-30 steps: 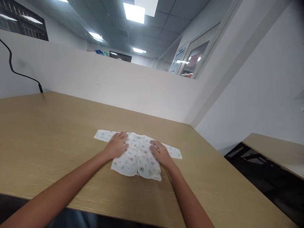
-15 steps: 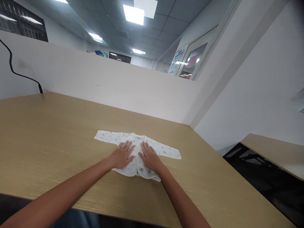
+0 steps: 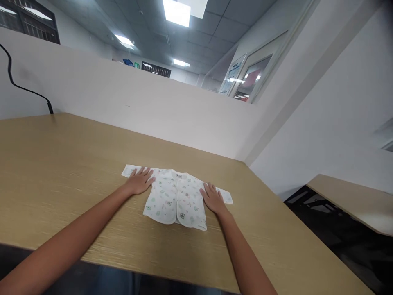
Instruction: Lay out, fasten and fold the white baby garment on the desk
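Note:
A small white baby shirt (image 3: pixel 176 198) with a scattered print lies flat, its sleeves stretched out to both sides and its neck pointing away from me. The two front panels meet along the middle. My left hand (image 3: pixel 140 181) rests with fingers spread on the left sleeve, covering part of it. On the other side, my right hand (image 3: pixel 214 198) lies open over the right sleeve near the armpit, and the cuff shows beyond it. Neither hand grips the cloth.
The shirt is on a wooden table (image 3: pixel 76 164). A white partition (image 3: pixel 172 110) rises behind the table's far edge, and a black cable (image 3: pixel 29 91) hangs at the left. To the right stands a separate wooden surface (image 3: pixel 353 200) with a dark space beneath.
Both hands have slid outward from the shirt's front panels, the left onto the left sleeve and the right onto the right sleeve. The printed front is now uncovered.

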Tool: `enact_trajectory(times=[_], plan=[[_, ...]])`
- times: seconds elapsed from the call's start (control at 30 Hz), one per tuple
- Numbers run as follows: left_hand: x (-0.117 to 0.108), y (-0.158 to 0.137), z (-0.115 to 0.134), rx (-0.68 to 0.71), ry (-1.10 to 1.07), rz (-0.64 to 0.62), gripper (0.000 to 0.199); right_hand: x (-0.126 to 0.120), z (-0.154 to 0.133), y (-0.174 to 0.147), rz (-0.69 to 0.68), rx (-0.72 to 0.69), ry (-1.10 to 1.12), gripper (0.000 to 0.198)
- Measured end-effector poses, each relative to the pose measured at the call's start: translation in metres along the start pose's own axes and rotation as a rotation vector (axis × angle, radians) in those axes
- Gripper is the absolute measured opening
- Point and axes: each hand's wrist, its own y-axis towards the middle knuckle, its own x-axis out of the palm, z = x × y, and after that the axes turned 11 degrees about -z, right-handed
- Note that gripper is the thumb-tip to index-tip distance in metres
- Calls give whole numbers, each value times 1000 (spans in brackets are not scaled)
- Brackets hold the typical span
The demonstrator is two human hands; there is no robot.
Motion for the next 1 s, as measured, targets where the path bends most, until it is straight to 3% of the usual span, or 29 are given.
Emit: enact_trajectory(times=[0.1,0.2,0.33,0.43,0.5,0.73,0.9,1.0], plan=[[-11,-2,-11,-123,43,21,70,-4,20,2,46,72,0,68],[-13,-6,-2,-132,71,122,67,-5,16,0,118,34,60,67],[0,-11,33,88,81,194,65,-1,-20,-12,212,-194,135,65],[21,-13,51,319,114,190,65,2,-51,-22,191,-371,96,65],[35,-10,52,388,106,156,66,4,-66,-27,146,-430,65,68],[57,-2,36,433,113,164,63,14,-73,-41,101,-453,-6,67],[50,-13,39,428,128,133,63,17,-70,-48,118,-466,16,68],[36,-10,53,414,118,172,65,8,-74,-44,121,-491,63,71]])
